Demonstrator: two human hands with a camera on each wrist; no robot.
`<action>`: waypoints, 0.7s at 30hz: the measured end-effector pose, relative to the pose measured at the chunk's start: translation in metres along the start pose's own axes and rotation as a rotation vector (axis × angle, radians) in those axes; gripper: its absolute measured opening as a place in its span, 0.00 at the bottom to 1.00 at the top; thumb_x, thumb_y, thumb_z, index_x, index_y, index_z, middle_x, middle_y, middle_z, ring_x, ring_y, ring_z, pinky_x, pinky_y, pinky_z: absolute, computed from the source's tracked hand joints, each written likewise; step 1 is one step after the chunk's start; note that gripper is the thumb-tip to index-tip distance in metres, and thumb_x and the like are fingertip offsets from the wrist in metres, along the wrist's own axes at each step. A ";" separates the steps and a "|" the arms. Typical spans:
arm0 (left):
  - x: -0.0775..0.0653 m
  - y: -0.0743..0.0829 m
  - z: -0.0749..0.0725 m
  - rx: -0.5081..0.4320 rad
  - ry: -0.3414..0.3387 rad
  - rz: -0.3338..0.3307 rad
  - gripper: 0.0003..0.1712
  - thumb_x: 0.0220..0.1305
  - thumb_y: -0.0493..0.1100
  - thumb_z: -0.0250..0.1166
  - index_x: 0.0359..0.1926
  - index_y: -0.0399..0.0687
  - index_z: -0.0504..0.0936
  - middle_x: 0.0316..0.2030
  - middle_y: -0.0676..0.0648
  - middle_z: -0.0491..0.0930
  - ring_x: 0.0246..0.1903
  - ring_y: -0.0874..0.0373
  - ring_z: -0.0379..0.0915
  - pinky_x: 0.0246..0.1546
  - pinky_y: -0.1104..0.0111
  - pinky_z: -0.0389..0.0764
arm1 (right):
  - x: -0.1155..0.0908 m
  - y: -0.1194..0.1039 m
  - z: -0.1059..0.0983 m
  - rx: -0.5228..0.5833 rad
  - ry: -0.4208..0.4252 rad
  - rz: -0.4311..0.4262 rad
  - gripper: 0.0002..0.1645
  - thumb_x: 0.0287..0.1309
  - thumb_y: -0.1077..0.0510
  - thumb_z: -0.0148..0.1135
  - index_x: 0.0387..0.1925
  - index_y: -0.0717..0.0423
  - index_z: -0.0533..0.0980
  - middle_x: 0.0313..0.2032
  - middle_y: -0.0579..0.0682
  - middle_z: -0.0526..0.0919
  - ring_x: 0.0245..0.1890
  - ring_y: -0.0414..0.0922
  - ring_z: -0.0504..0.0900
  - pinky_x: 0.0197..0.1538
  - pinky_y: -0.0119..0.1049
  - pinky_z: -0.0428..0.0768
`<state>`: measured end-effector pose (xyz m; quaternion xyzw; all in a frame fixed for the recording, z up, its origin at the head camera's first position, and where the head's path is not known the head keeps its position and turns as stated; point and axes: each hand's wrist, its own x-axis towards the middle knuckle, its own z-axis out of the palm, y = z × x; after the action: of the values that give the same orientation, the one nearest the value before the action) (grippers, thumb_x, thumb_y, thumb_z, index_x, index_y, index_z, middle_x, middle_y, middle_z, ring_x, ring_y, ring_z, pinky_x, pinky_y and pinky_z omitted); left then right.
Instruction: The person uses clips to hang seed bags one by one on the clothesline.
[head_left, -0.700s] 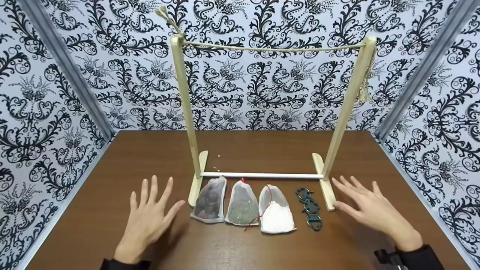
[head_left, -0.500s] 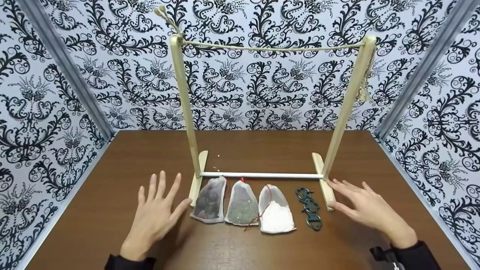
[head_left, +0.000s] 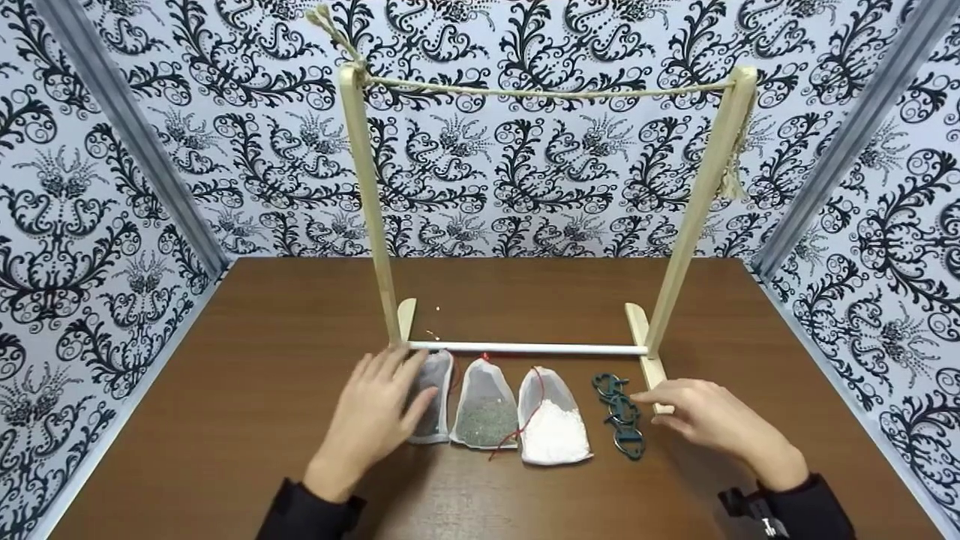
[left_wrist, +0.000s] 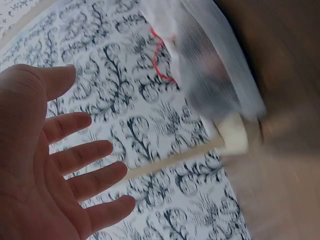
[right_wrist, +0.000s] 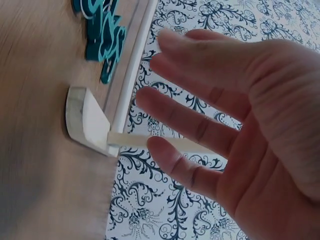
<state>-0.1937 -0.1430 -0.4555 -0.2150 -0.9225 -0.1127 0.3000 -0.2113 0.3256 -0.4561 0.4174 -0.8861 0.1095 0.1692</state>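
Observation:
My left hand hovers, fingers spread, over the left foot of the wooden stand and partly hides the mesh bag of dark pieces. In the left wrist view that bag is apart from the fingers. Beside it lie a mesh bag of greenish grains and one with white filling, each with red string. My right hand holds nothing; its fingers are lightly bent near the dark green carabiner clips. The right wrist view shows a gap between that hand and the clips.
A wooden stand rises behind the bags, with a rope strung between its post tops and a white rod low down. Patterned walls enclose the brown table. Small crumbs lie behind the rod.
My left hand has moved right, from beside the stand to over its left foot and the dark bag. My right hand has come left toward the clips, its fingers bending. Bags and clips stay put.

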 end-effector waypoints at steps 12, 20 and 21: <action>0.032 0.072 0.029 -0.071 0.056 0.160 0.26 0.56 0.53 0.76 0.55 0.54 0.83 0.47 0.50 0.85 0.45 0.54 0.83 0.47 0.59 0.82 | 0.006 -0.005 0.014 0.095 -0.201 0.079 0.18 0.48 0.68 0.75 0.41 0.47 0.87 0.36 0.42 0.87 0.36 0.41 0.86 0.36 0.39 0.83; 0.049 0.120 0.052 -0.126 -0.018 0.235 0.20 0.61 0.55 0.71 0.51 0.53 0.84 0.40 0.53 0.86 0.38 0.57 0.84 0.41 0.65 0.83 | 0.007 -0.008 0.020 0.103 -0.267 0.143 0.15 0.50 0.64 0.76 0.38 0.42 0.87 0.35 0.39 0.83 0.35 0.39 0.84 0.34 0.38 0.81; 0.050 0.125 0.054 -0.127 -0.038 0.236 0.19 0.61 0.55 0.70 0.51 0.54 0.84 0.41 0.54 0.87 0.39 0.58 0.85 0.41 0.66 0.84 | 0.007 -0.008 0.020 0.108 -0.278 0.157 0.15 0.50 0.63 0.76 0.37 0.41 0.87 0.35 0.39 0.83 0.34 0.39 0.84 0.34 0.38 0.81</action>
<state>-0.1995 0.0015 -0.4583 -0.3428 -0.8873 -0.1307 0.2794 -0.2133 0.3091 -0.4714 0.3666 -0.9237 0.1108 0.0131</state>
